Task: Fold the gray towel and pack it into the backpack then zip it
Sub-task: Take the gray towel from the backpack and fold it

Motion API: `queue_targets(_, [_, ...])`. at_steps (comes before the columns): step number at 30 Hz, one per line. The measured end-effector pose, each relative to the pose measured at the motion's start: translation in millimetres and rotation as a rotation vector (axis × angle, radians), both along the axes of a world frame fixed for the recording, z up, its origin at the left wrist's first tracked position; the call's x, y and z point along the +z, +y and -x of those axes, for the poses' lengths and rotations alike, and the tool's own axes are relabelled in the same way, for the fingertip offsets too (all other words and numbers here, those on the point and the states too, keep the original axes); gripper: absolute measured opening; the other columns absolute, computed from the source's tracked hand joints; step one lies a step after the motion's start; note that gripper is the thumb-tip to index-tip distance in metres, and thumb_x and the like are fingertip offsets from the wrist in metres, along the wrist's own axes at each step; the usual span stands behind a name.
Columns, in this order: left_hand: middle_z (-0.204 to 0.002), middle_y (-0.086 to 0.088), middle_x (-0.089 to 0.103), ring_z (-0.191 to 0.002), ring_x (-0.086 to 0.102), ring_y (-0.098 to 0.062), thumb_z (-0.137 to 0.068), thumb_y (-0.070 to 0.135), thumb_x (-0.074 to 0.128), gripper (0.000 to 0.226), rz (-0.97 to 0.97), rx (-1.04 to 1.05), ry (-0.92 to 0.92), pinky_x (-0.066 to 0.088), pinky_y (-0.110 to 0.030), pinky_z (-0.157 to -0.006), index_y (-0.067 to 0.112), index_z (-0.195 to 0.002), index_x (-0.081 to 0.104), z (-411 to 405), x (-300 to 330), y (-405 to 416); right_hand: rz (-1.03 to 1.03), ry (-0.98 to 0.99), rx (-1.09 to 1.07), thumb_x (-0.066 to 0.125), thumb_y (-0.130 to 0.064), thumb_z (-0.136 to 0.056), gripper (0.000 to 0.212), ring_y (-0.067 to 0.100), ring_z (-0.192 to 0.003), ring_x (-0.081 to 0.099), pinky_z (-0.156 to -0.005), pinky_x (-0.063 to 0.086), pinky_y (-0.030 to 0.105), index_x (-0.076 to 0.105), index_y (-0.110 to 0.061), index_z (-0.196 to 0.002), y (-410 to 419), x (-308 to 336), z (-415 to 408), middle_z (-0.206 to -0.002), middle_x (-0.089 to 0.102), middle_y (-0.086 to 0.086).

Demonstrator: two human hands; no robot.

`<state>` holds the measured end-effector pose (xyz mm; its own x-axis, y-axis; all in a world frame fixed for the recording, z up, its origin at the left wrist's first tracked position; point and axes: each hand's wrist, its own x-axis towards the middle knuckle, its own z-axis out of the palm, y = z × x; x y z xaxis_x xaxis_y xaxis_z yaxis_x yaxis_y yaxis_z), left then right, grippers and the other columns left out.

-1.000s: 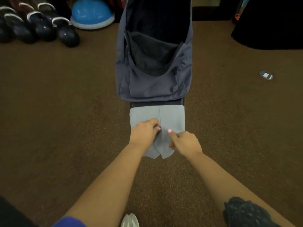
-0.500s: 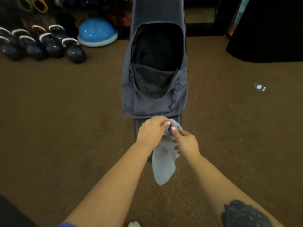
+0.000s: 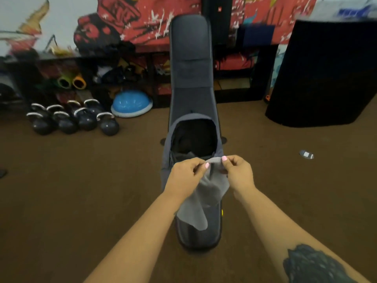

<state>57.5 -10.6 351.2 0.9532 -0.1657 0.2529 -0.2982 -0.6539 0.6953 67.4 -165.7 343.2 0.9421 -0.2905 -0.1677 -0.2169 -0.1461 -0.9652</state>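
The gray towel [image 3: 202, 199] hangs loose in the air, pinched at its top edge by both hands. My left hand [image 3: 186, 175] grips the edge on the left and my right hand [image 3: 238, 172] grips it on the right, thumbs on top. Right behind the towel lies the gray backpack [image 3: 169, 160] on a dark padded bench [image 3: 190, 64]. Its main compartment gapes open and looks dark inside. The towel's lower end dangles over the bench's near end and hides part of the backpack's front.
Brown carpet lies all around the bench. Several black kettlebells [image 3: 81, 119] and a blue dome trainer [image 3: 131, 103] sit at the back left. A big black box [image 3: 326, 72] stands at the back right. A small flat gray object [image 3: 306, 154] lies on the carpet to the right.
Both hands lifted the towel off the bench, where it lay flat, and raised it in front of the backpack's opening. The view tilted upward, showing the wall and racks.
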Motion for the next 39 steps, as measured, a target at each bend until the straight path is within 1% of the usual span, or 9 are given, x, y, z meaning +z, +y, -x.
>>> queue_targets(7, [-0.069, 0.008, 0.062, -0.064, 0.058, -0.006, -0.093, 0.036, 0.053, 0.021, 0.028, -0.012, -0.105, 0.047, -0.017, -0.060, 0.021, -0.090, 0.067, -3, 85, 3, -0.338, -0.117, 0.044, 0.069, -0.010, -0.084, 0.014, 0.022, -0.089, 0.064, -0.081, 0.054, 0.029, 0.062, -0.008, -0.095, 10, 127, -9, -0.091, 0.067, 0.010])
queue_targets(14, [-0.075, 0.003, 0.068, -0.066, 0.063, -0.014, -0.096, 0.039, 0.045, 0.028, 0.102, -0.075, -0.114, 0.054, -0.037, -0.065, 0.025, -0.085, 0.066, -18, 151, 18, -0.102, -0.236, 0.122, 0.066, -0.007, -0.085, 0.020, 0.015, -0.089, 0.060, -0.083, 0.051, 0.030, 0.061, -0.007, -0.105, 24, 215, -26, -0.091, 0.063, 0.002])
queue_targets(16, [-0.072, 0.006, 0.067, -0.059, 0.060, -0.006, -0.098, 0.039, 0.041, 0.031, 0.193, -0.035, -0.094, 0.051, -0.025, -0.059, 0.026, -0.084, 0.066, -25, 164, 27, -0.026, -0.267, 0.141, 0.065, -0.009, -0.087, 0.019, 0.009, -0.085, 0.060, -0.076, 0.051, 0.021, 0.061, -0.010, -0.106, 28, 234, -31, -0.093, 0.063, 0.000])
queue_targets(19, [-0.073, 0.005, 0.065, -0.054, 0.057, 0.000, -0.099, 0.040, 0.037, 0.035, 0.396, 0.040, 0.031, 0.042, -0.012, -0.052, 0.025, -0.079, 0.061, -36, 165, 39, -0.027, -0.306, 0.166, 0.065, -0.007, -0.087, 0.014, 0.012, -0.088, 0.062, -0.080, 0.052, 0.022, 0.064, -0.016, -0.098, 30, 252, -39, -0.092, 0.064, 0.001])
queue_targets(25, [-0.085, -0.004, 0.059, -0.085, 0.060, -0.025, -0.095, 0.056, 0.025, 0.044, 0.247, 0.175, 0.431, 0.049, -0.042, -0.089, 0.023, -0.077, 0.049, -54, 126, 52, -0.026, -0.378, 0.239, 0.061, -0.007, -0.090, 0.021, 0.013, -0.095, 0.064, -0.089, 0.053, 0.026, 0.067, -0.017, -0.107, 29, 283, -58, -0.102, 0.069, 0.004])
queue_targets(29, [-0.119, -0.015, 0.059, -0.104, 0.057, -0.029, -0.086, 0.072, 0.017, 0.075, 0.309, 0.067, 0.797, 0.043, -0.037, -0.083, 0.014, -0.119, 0.052, -62, 129, 39, 0.020, -0.391, 0.273, 0.057, -0.008, -0.092, 0.026, 0.007, -0.099, 0.060, -0.085, 0.051, 0.020, 0.067, -0.021, -0.112, 25, 300, -72, -0.107, 0.066, -0.005])
queue_targets(31, [-0.119, -0.010, 0.065, -0.108, 0.059, -0.027, -0.075, 0.081, 0.011, 0.088, 0.325, -0.053, 0.893, 0.036, -0.040, -0.086, 0.017, -0.117, 0.054, -67, 130, 34, 0.043, -0.401, 0.305, 0.055, -0.010, -0.094, 0.027, 0.008, -0.106, 0.057, -0.090, 0.050, 0.024, 0.068, -0.026, -0.111, 23, 309, -79, -0.112, 0.064, -0.009])
queue_targets(36, [-0.140, -0.013, 0.051, -0.129, 0.047, -0.031, -0.059, 0.094, 0.014, 0.110, 0.709, -0.279, 0.980, 0.037, -0.048, -0.102, 0.024, -0.140, 0.041, -82, 126, 9, -0.039, -0.421, 0.363, 0.051, -0.008, -0.095, 0.027, 0.004, -0.095, 0.059, -0.080, 0.051, 0.018, 0.070, -0.027, -0.102, 9, 330, -87, -0.101, 0.064, -0.014])
queue_targets(39, [-0.144, -0.015, 0.046, -0.136, 0.039, -0.036, -0.056, 0.093, 0.023, 0.111, 1.061, -0.328, 0.898, 0.020, -0.059, -0.114, 0.024, -0.142, 0.039, -87, 135, -11, -0.096, -0.426, 0.312, 0.051, -0.008, -0.095, 0.027, 0.011, -0.101, 0.058, -0.087, 0.051, 0.026, 0.070, -0.027, -0.100, -6, 336, -93, -0.104, 0.064, -0.009])
